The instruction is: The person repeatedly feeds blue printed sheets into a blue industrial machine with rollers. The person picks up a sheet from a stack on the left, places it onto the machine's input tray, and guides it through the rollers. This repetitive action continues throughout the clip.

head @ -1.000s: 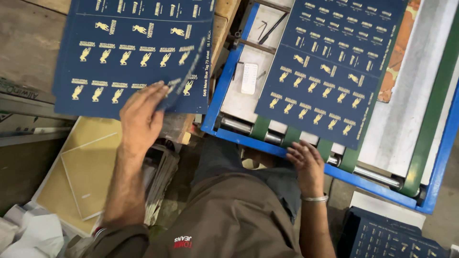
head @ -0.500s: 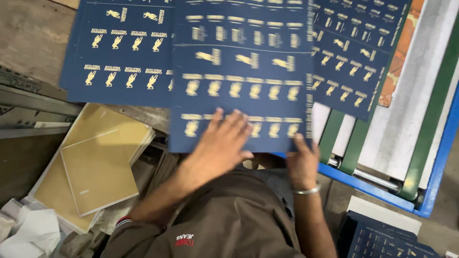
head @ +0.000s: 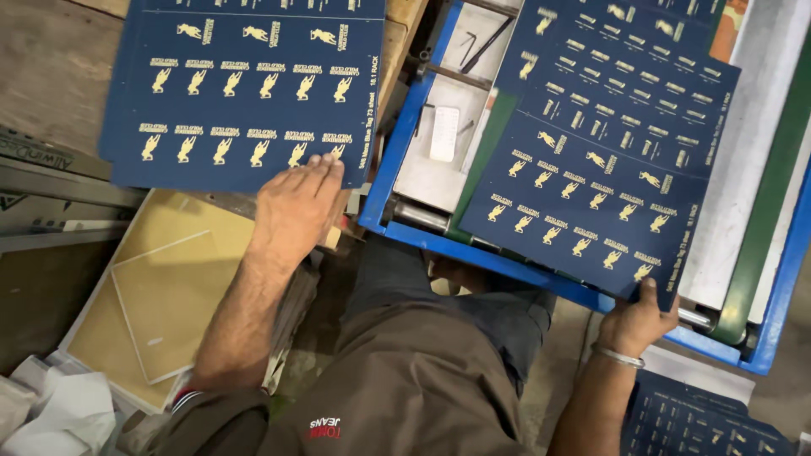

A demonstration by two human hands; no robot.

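A worn wooden bench (head: 51, 76) is filling the upper left of the frame, and a blue-framed machine bed (head: 397, 169) is occupying the upper right. One dark blue printed sheet (head: 245, 84) with rows of gold figures is lying on the bench at upper left; I judge it already laid off. A second dark blue sheet (head: 591, 160) is resting across the machine at centre right, seemingly yet to be placed. My left hand (head: 296, 207) is lying flat, fingers extended, pressing the lower edge of the bench sheet and gripping nothing. My right hand (head: 638, 317) is pinching the lower corner of the second sheet, thumb on top. Further blue sheets (head: 701, 422) are lying at lower right; tan boards (head: 160, 295) are lying at lower left.
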